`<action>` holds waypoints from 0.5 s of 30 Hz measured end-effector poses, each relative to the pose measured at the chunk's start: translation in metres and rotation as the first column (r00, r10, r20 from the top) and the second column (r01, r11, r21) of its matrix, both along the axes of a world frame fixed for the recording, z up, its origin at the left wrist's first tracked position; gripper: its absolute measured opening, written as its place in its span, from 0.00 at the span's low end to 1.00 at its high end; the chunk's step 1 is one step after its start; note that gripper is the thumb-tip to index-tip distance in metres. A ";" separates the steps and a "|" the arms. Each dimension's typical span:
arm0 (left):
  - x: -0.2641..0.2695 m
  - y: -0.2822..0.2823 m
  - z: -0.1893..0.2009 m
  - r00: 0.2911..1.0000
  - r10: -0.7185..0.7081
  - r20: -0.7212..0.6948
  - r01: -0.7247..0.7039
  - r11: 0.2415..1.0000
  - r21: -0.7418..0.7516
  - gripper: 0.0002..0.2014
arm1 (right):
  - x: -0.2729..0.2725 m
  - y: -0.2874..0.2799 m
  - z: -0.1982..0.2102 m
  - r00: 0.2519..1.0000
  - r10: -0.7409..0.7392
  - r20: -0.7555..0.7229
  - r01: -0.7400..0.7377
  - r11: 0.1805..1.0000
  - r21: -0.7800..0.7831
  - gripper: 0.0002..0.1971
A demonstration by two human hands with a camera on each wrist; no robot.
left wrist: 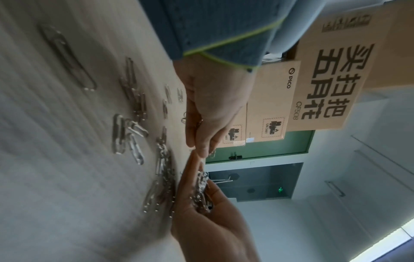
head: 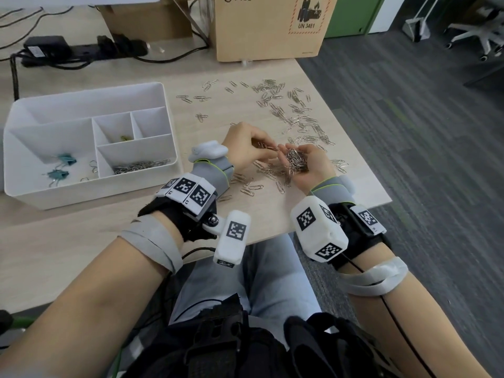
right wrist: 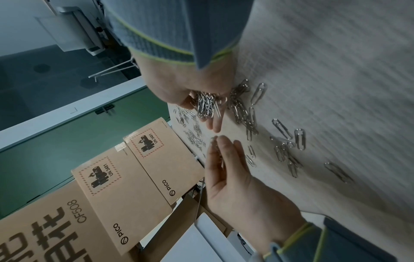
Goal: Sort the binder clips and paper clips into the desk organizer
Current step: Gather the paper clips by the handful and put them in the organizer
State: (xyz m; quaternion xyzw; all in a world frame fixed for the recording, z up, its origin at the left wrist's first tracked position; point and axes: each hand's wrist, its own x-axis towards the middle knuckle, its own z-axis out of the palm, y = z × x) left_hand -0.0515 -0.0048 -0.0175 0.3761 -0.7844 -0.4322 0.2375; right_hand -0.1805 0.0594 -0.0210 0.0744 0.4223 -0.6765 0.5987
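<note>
My right hand (head: 309,162) lies palm up over the table, cupped round a pile of silver paper clips (head: 296,159). The same pile (right wrist: 207,104) shows in the right wrist view. My left hand (head: 249,148) pinches a few paper clips (head: 266,145) right beside that pile, fingertips (left wrist: 199,150) nearly touching the right palm (left wrist: 201,203). Many loose paper clips (head: 294,115) are scattered on the table beyond and under both hands. The white desk organizer (head: 95,192) stands to the left. It holds two teal binder clips (head: 65,159) in its left compartment and paper clips (head: 141,166) in the front one.
A cardboard box (head: 270,28) stands at the table's back right corner, with a black power strip (head: 81,50) and cables to its left. The table's right edge (head: 354,137) runs close past the scattered clips. A small yellowish item (head: 126,137) lies in the organizer's middle compartment.
</note>
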 end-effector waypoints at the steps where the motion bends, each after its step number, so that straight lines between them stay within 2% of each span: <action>1: -0.003 0.000 0.003 1.000 -0.008 -0.015 0.008 1.000 -0.011 0.08 | 0.001 -0.001 -0.001 0.999 0.018 -0.046 -0.016 1.000 0.027 0.14; 3: -0.011 0.001 0.009 0.999 -0.030 -0.019 0.029 0.999 -0.040 0.09 | 0.005 -0.002 -0.002 0.992 0.066 -0.109 -0.058 0.995 0.075 0.13; 4: -0.016 0.001 0.010 0.999 -0.043 -0.009 0.042 0.998 -0.056 0.09 | 0.005 -0.001 -0.005 0.975 0.088 -0.202 -0.072 0.994 0.085 0.10; 6: -0.023 0.000 0.012 0.998 -0.063 0.029 0.065 0.995 -0.074 0.09 | 0.001 -0.006 -0.007 0.951 0.141 -0.276 -0.124 0.989 0.079 0.04; 7: -0.025 0.000 0.012 0.996 -0.071 0.047 0.074 0.994 -0.075 0.09 | 0.001 -0.007 -0.010 0.938 0.187 -0.293 -0.170 0.982 0.083 0.11; 9: -0.028 -0.001 0.013 0.994 -0.080 0.069 0.085 0.993 -0.077 0.09 | 0.003 -0.009 -0.013 0.945 0.244 -0.217 -0.237 0.970 0.057 0.15; 11: -0.027 -0.001 0.016 0.993 -0.099 0.061 0.102 0.993 -0.057 0.09 | 0.004 -0.015 -0.010 0.954 0.225 -0.198 -0.205 0.972 0.115 0.19; 12: -0.025 -0.001 0.019 0.993 -0.106 0.054 0.108 0.993 -0.047 0.10 | 0.008 -0.013 -0.007 0.947 0.211 -0.243 -0.189 0.975 0.114 0.20; 13: -0.023 0.001 0.022 0.993 -0.108 0.047 0.110 0.993 -0.047 0.10 | 0.009 -0.014 -0.006 0.957 0.221 -0.187 -0.209 0.974 0.083 0.19; 15: -0.015 0.001 0.026 0.995 -0.095 0.016 0.095 0.994 -0.062 0.10 | 0.010 -0.015 -0.006 0.964 0.214 -0.158 -0.229 0.970 -0.081 0.14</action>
